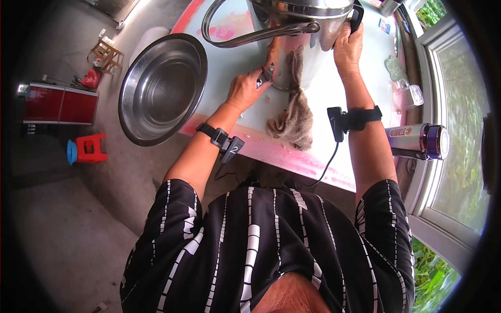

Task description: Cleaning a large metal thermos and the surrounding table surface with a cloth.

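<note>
A large stainless steel kettle (321,62) stands on the table at the top of the view, its bail handle (250,39) swung down to the left. My right hand (348,49) grips the kettle at its black side handle (357,16). Low on the other side, my left hand (245,88) has its fingertips at the kettle's base. A small shiny object (259,82) shows between that thumb and fingers; its kind is unclear. A crumpled brown cloth (295,121) lies in front of the kettle, and the polished wall mirrors both cloth and hand.
An oval steel basin (162,90) sits at the table's left edge. Along the right lie a thermos flask (417,141) and a clear glass jar (409,96), beside a window (458,117). A red plastic stool (92,148) stands on the floor. Black straps with cabled devices circle both forearms.
</note>
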The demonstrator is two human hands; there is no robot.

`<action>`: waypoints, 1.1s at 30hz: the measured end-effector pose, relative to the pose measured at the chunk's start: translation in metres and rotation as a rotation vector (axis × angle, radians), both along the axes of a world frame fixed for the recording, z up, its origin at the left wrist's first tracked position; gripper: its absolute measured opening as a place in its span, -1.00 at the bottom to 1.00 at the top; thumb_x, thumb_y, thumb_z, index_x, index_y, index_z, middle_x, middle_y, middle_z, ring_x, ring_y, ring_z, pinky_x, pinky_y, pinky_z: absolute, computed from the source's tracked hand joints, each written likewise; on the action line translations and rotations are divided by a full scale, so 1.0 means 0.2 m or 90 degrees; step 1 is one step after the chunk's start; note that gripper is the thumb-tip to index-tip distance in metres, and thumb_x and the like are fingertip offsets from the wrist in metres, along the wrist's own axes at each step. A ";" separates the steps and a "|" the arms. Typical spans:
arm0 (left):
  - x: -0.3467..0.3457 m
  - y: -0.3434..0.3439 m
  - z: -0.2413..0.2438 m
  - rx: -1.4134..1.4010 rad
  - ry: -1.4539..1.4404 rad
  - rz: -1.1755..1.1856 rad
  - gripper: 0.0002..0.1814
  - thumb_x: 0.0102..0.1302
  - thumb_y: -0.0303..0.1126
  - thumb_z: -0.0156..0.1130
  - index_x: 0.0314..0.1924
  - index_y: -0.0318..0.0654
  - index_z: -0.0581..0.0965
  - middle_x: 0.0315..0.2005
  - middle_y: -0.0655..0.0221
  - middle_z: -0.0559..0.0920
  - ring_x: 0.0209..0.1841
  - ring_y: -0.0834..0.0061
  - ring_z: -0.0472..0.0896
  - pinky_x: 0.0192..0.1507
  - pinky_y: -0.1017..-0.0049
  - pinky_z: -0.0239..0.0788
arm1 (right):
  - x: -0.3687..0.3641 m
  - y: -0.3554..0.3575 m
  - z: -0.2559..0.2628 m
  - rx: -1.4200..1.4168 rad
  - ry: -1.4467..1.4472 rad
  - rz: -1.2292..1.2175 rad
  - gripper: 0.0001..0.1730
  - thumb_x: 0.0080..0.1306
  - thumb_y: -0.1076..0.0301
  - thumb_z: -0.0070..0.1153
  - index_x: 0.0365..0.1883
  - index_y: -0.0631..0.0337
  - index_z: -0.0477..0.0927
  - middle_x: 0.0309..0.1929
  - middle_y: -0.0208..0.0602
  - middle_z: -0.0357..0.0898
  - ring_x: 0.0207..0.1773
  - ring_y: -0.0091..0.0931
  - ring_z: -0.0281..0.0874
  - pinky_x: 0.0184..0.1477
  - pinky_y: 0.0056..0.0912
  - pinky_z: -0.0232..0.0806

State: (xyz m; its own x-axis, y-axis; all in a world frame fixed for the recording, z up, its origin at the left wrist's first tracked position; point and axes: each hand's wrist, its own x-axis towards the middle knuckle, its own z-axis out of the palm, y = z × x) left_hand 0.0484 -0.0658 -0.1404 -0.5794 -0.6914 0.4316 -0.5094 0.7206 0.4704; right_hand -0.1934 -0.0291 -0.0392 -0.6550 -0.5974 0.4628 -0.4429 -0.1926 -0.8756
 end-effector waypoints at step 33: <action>0.02 0.04 -0.07 0.056 0.118 0.136 -0.86 0.14 -0.48 0.16 -0.29 -0.26 0.61 -0.40 0.16 0.65 -0.32 0.13 0.63 -0.24 0.33 0.46 | -0.01 0.00 0.00 0.006 0.021 -0.014 -0.74 0.44 0.22 -0.13 -0.19 0.27 0.33 -0.44 -0.30 0.44 -0.41 -0.51 0.39 -0.30 -0.39 0.34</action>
State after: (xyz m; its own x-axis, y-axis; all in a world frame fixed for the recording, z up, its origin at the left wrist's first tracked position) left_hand 0.0526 -0.0578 -0.1538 -0.3341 -0.8283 0.4498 -0.5446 0.5592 0.6251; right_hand -0.1963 -0.0292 -0.0399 -0.6524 -0.5873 0.4790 -0.4762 -0.1741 -0.8619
